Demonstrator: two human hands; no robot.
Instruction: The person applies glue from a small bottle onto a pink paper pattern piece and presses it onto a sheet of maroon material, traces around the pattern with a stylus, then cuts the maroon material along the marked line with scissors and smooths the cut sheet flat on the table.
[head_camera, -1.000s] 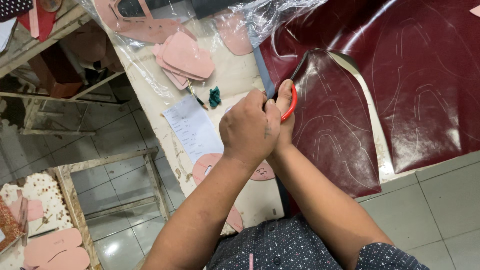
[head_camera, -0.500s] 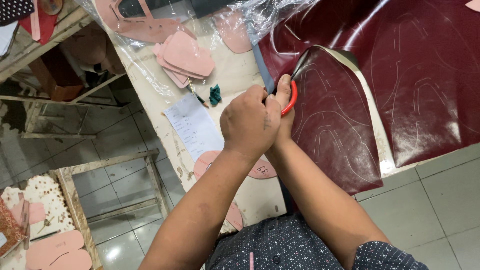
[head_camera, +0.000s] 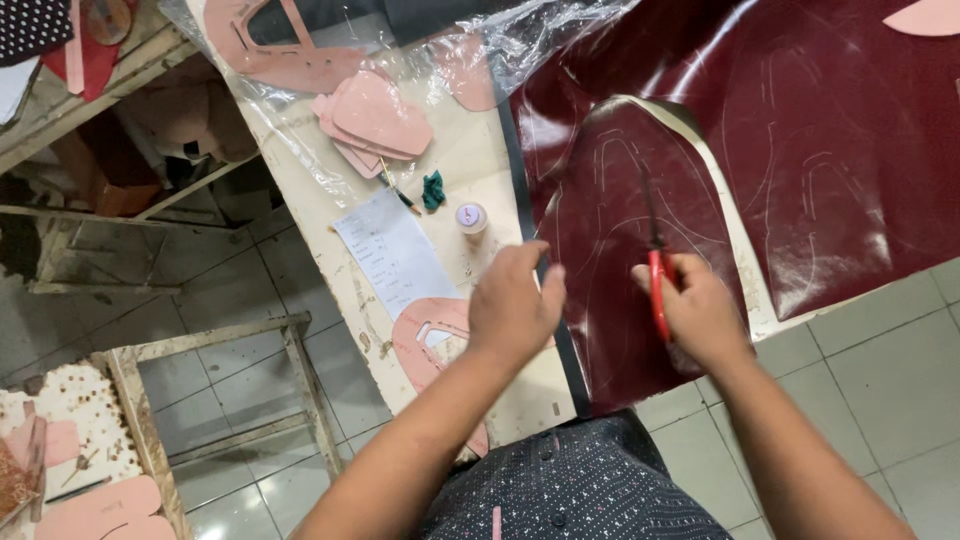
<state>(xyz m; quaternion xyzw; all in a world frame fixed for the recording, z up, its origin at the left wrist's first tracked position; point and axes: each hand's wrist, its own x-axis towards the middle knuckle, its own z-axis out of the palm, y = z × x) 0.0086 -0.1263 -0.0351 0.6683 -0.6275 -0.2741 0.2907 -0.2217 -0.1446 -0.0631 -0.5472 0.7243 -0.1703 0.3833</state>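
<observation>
A large sheet of dark red leather with traced outlines lies over the worktable and hangs off its near edge. A partly cut flap of it lies in front of me. My right hand grips red-handled scissors, their blades pointing away over the flap. My left hand hovers at the flap's left edge, fingers loosely curled and holding nothing; it is blurred.
Pink pattern pieces lie on the beige table under clear plastic. A paper sheet, a small round container and a green scrap sit left of the leather. A wooden frame stands on the tiled floor.
My hands were together on the scissors at the leather's edge. They have separated: the right hand moved right with the scissors, the left moved back toward me.
</observation>
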